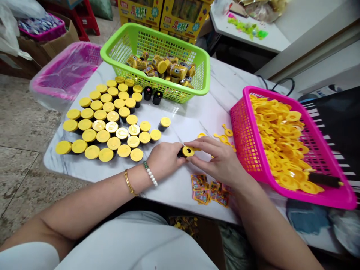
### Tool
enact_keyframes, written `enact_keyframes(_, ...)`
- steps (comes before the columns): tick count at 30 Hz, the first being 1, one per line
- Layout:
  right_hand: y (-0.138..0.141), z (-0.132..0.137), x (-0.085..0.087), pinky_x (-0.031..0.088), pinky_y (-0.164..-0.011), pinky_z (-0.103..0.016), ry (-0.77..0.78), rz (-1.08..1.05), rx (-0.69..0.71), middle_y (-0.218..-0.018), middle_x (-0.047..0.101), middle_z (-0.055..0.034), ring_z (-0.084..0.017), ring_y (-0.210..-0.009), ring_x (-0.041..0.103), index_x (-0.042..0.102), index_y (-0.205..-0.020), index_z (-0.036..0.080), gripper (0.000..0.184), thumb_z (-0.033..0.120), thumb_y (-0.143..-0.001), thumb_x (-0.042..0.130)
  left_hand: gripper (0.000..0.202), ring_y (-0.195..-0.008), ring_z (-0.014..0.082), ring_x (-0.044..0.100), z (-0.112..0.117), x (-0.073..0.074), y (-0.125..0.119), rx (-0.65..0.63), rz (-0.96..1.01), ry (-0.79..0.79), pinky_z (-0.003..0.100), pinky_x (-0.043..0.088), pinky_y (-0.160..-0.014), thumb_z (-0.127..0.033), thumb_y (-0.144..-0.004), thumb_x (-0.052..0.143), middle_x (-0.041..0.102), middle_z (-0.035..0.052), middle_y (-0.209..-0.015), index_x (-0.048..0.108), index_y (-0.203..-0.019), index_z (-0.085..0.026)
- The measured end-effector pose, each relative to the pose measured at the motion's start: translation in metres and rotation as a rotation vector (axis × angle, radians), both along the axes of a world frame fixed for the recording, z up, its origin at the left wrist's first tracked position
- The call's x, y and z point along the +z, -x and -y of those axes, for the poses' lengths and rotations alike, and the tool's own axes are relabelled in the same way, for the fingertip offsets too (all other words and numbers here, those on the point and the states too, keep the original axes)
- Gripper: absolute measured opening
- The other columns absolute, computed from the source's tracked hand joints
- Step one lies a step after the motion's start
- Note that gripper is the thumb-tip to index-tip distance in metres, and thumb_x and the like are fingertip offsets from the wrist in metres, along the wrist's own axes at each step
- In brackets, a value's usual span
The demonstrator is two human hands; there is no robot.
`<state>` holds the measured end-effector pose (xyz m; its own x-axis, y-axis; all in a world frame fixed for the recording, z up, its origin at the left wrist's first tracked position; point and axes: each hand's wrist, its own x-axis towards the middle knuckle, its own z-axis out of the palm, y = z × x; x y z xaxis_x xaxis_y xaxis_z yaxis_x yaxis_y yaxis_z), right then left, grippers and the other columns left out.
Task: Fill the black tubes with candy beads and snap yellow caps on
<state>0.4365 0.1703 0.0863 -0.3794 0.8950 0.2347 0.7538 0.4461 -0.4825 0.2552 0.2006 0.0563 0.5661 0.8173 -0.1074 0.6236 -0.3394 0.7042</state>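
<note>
My left hand (165,159) and my right hand (218,159) meet at the middle of the white marble table (197,112). Together they grip a small black container with a yellow lid (186,152), fingers of both hands pinched around it. To the left stand several rows of the same yellow-lidded black containers (109,120). A few loose yellow ring lids (225,135) lie just behind my right hand. Small printed stickers (209,191) lie on the table near my right wrist.
A pink basket (244,150) on the right is full of yellow ring lids. A green basket (152,41) at the back holds labelled yellow containers. Two uncapped black containers (152,95) stand before it. A pink basket in plastic (64,75) sits off the table's left.
</note>
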Motion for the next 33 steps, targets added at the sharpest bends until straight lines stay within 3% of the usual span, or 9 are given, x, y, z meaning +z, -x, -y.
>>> enact_keyframes(16, 0.0033, -0.0001, -0.0016, 0.055, -0.074, -0.033, 0.010, -0.009, -0.021, -0.092, 0.072, -0.0069, -0.020, -0.081, 0.068, 0.072, -0.104, 0.022, 0.021, 0.026, -0.084, 0.065, 0.026, -0.070, 0.0189, 0.063, 0.0000, -0.0046, 0.0003, -0.020, 0.019, -0.035, 0.028, 0.045, -0.064, -0.033, -0.085, 0.066, 0.072, 0.0039, -0.079, 0.072, -0.106, -0.019)
enact_keyframes(33, 0.0057, -0.0010, 0.0028, 0.052, -0.069, -0.031, 0.051, 0.016, -0.051, -0.083, 0.072, -0.0037, -0.018, -0.073, 0.066, 0.072, -0.097, 0.024, 0.016, 0.028, -0.083, 0.065, 0.025, -0.070, 0.0190, 0.064, -0.0011, 0.0008, -0.0002, -0.027, 0.024, 0.026, 0.029, 0.047, -0.066, -0.035, -0.086, 0.066, 0.073, 0.0056, -0.080, 0.072, -0.104, -0.018)
